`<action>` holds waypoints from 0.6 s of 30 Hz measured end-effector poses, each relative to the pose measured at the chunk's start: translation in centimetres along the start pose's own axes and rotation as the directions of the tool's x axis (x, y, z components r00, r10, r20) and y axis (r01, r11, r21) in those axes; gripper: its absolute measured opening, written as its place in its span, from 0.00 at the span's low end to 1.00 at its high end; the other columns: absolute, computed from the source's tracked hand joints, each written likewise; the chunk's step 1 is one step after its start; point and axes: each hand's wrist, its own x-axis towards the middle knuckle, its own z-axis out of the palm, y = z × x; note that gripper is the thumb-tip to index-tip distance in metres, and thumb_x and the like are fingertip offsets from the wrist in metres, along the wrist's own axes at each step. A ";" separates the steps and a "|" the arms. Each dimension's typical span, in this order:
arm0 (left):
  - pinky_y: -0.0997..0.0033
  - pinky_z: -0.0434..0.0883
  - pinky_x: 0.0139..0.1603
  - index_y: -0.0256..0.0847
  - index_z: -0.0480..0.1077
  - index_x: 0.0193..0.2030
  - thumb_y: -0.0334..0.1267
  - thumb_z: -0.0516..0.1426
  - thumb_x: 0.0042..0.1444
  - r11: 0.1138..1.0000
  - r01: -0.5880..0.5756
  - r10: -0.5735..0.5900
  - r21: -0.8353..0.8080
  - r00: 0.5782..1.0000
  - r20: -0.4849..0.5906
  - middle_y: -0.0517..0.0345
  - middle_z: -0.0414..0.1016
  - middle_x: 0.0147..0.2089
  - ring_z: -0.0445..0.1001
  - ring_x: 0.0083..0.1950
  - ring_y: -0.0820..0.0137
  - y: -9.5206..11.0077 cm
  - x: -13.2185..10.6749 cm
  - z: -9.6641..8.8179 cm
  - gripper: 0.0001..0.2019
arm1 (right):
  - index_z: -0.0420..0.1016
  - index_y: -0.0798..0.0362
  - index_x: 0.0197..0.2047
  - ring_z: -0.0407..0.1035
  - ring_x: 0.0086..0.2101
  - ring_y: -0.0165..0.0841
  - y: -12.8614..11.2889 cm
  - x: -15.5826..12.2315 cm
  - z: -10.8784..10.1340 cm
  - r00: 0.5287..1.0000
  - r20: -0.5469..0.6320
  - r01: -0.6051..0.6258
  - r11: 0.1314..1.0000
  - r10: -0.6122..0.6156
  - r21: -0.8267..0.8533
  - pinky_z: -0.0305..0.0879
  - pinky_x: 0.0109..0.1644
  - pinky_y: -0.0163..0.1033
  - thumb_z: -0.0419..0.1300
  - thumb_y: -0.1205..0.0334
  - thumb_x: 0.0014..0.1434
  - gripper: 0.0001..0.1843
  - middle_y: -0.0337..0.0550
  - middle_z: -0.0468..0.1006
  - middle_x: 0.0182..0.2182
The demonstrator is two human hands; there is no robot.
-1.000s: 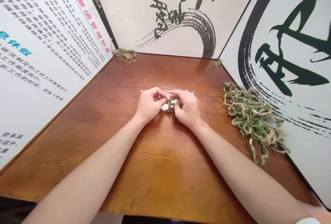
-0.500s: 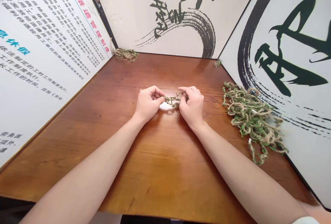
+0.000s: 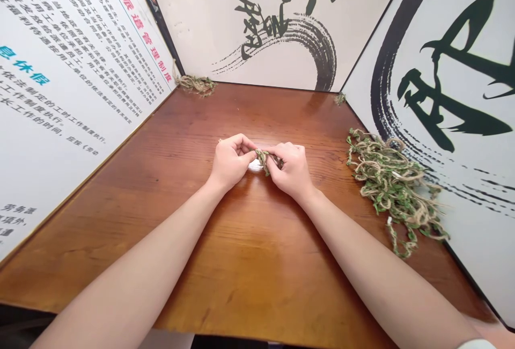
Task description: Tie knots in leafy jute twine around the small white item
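Two hands [image 3: 231,164] [image 3: 292,169], three printed panels [image 3: 72,139] [image 3: 181,21] [image 3: 454,220], three leafy twine bunches [image 3: 196,85] [image 3: 340,99] [image 3: 392,188].

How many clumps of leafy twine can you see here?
4: a big heap at right, a tuft far left, a tuft far right, and a piece between left hand and right hand.

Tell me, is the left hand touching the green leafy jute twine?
Touching: the head view shows the left hand pinching the green leafy jute twine between fingertips.
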 end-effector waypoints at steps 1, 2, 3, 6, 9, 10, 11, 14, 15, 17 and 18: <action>0.73 0.64 0.28 0.37 0.74 0.25 0.35 0.65 0.39 1.000 0.003 -0.003 -0.001 1.000 -0.005 0.59 0.73 0.24 0.67 0.25 0.74 0.0 0.0 0.0 0.05 | 0.84 0.49 0.42 0.73 0.38 0.37 0.2 0.0 0.1 1.000 -0.010 -0.013 1.000 0.013 0.000 0.56 0.49 0.47 0.57 0.64 0.64 0.12 0.43 0.83 0.34; 0.73 0.64 0.28 0.37 0.74 0.25 0.35 0.65 0.39 1.000 0.006 -0.006 0.001 1.000 -0.009 0.59 0.73 0.24 0.66 0.25 0.74 0.0 0.0 0.0 0.05 | 0.84 0.49 0.42 0.73 0.38 0.38 0.3 0.0 0.2 0.999 -0.022 -0.028 1.000 0.028 0.000 0.57 0.48 0.47 0.57 0.65 0.64 0.13 0.44 0.83 0.34; 0.73 0.63 0.27 0.37 0.74 0.25 0.35 0.65 0.39 1.000 0.008 -0.008 0.005 1.000 -0.013 0.59 0.73 0.24 0.66 0.25 0.74 0.0 0.0 0.0 0.06 | 0.84 0.50 0.42 0.73 0.38 0.38 0.5 0.0 0.3 0.998 -0.037 -0.044 0.999 0.044 0.000 0.57 0.48 0.47 0.57 0.66 0.64 0.13 0.44 0.83 0.34; 0.73 0.63 0.27 0.37 0.74 0.25 0.35 0.65 0.39 1.000 0.003 -0.003 0.016 1.000 -0.025 0.59 0.72 0.24 0.66 0.25 0.75 0.0 0.1 0.0 0.06 | 0.84 0.50 0.41 0.74 0.37 0.39 0.7 0.1 0.4 0.991 -0.105 -0.086 0.996 0.087 0.013 0.59 0.51 0.49 0.58 0.67 0.63 0.12 0.43 0.84 0.34; 0.73 0.61 0.27 0.37 0.74 0.25 0.35 0.64 0.39 1.000 -0.012 0.013 0.026 0.999 -0.046 0.60 0.72 0.23 0.65 0.24 0.75 0.0 0.1 -0.1 0.05 | 0.84 0.50 0.40 0.74 0.40 0.41 0.7 0.2 0.4 0.954 -0.226 -0.193 0.980 0.198 0.044 0.61 0.54 0.51 0.59 0.63 0.64 0.10 0.45 0.84 0.37; 0.73 0.61 0.27 0.37 0.74 0.25 0.34 0.64 0.39 1.000 -0.015 0.016 0.028 0.999 -0.051 0.60 0.71 0.23 0.64 0.24 0.75 0.0 0.1 -0.1 0.05 | 0.83 0.50 0.40 0.75 0.41 0.42 0.8 0.3 0.4 0.928 -0.268 -0.252 0.966 0.260 0.064 0.62 0.54 0.51 0.59 0.62 0.64 0.10 0.46 0.84 0.38; 0.73 0.61 0.26 0.37 0.74 0.25 0.34 0.64 0.39 0.999 -0.016 0.018 0.029 0.998 -0.055 0.60 0.71 0.22 0.64 0.24 0.75 0.1 0.1 -0.1 0.05 | 0.83 0.51 0.40 0.75 0.42 0.43 0.9 0.4 0.3 0.895 -0.306 -0.312 0.945 0.326 0.093 0.64 0.53 0.51 0.59 0.61 0.64 0.10 0.46 0.84 0.38; 0.73 0.61 0.27 0.37 0.73 0.25 0.34 0.63 0.39 0.999 -0.012 0.014 0.032 0.997 -0.073 0.60 0.71 0.22 0.65 0.24 0.75 0.1 0.1 -0.1 0.04 | 0.81 0.53 0.38 0.75 0.39 0.42 1.6 0.7 0.3 0.778 -0.382 -0.449 0.866 0.499 0.219 0.67 0.50 0.50 0.59 0.60 0.62 0.10 0.48 0.83 0.36; 0.73 0.61 0.27 0.37 0.73 0.25 0.34 0.63 0.39 0.999 -0.010 0.012 0.034 0.997 -0.081 0.60 0.71 0.23 0.65 0.24 0.75 0.2 0.1 -0.1 0.04 | 0.80 0.54 0.37 0.75 0.37 0.42 1.9 0.8 0.2 0.741 -0.402 -0.473 0.843 0.537 0.255 0.67 0.49 0.49 0.58 0.60 0.61 0.10 0.48 0.83 0.36; 0.73 0.62 0.27 0.37 0.74 0.25 0.34 0.64 0.39 0.999 -0.008 0.011 0.032 0.996 -0.092 0.60 0.71 0.23 0.65 0.24 0.75 0.1 0.2 -0.1 0.05 | 0.79 0.55 0.36 0.74 0.36 0.42 2.5 1.0 0.2 0.689 -0.438 -0.501 0.816 0.577 0.288 0.68 0.48 0.49 0.57 0.61 0.59 0.10 0.50 0.82 0.35; 0.73 0.62 0.27 0.37 0.74 0.25 0.34 0.64 0.39 1.000 -0.010 0.012 0.027 0.996 -0.093 0.60 0.71 0.23 0.65 0.24 0.74 0.1 0.2 -0.1 0.05 | 0.79 0.55 0.37 0.74 0.36 0.42 2.7 1.0 0.3 0.678 -0.448 -0.508 0.811 0.584 0.290 0.68 0.48 0.49 0.57 0.62 0.59 0.10 0.50 0.82 0.36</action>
